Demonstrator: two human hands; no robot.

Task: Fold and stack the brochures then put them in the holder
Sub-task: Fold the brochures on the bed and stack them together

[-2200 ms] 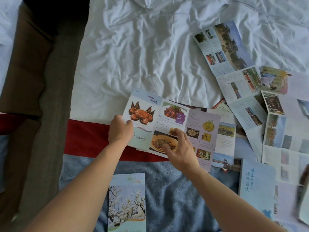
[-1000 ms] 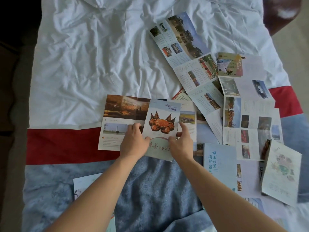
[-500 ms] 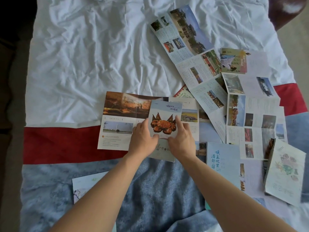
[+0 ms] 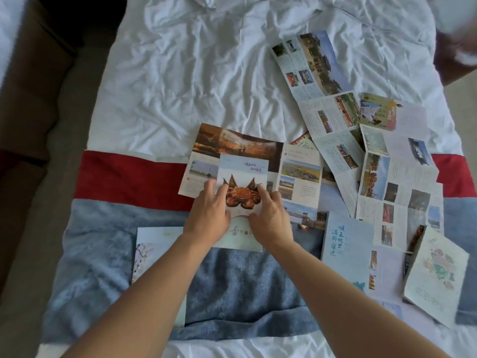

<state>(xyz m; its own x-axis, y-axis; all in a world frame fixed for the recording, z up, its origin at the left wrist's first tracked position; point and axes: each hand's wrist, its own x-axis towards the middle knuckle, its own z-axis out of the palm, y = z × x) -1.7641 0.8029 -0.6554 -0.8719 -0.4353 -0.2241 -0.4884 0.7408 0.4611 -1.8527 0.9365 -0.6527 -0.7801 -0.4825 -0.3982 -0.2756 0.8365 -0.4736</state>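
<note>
A folded brochure with a crab on its cover (image 4: 241, 198) lies in the middle of the bed, partly on top of an unfolded brochure with a sunset photo (image 4: 237, 144). My left hand (image 4: 209, 214) presses flat on the crab brochure's left side. On its right side my right hand (image 4: 269, 218) presses with spread fingers. A folded blossom brochure (image 4: 154, 245) lies near my left forearm. A folded blue brochure (image 4: 343, 240) is to the right. No holder is in view.
Several unfolded brochures cover the right of the bed: a long one (image 4: 317, 73), a wide one (image 4: 397, 182) and a flower-print one (image 4: 436, 277). The bed has a white sheet (image 4: 193, 73) and a red and blue runner (image 4: 129, 177). Floor (image 4: 51, 189) runs along the left.
The crab brochure, spread open earlier, is folded to one panel. Both hands have slid up its cover, and it sits a little nearer to me.
</note>
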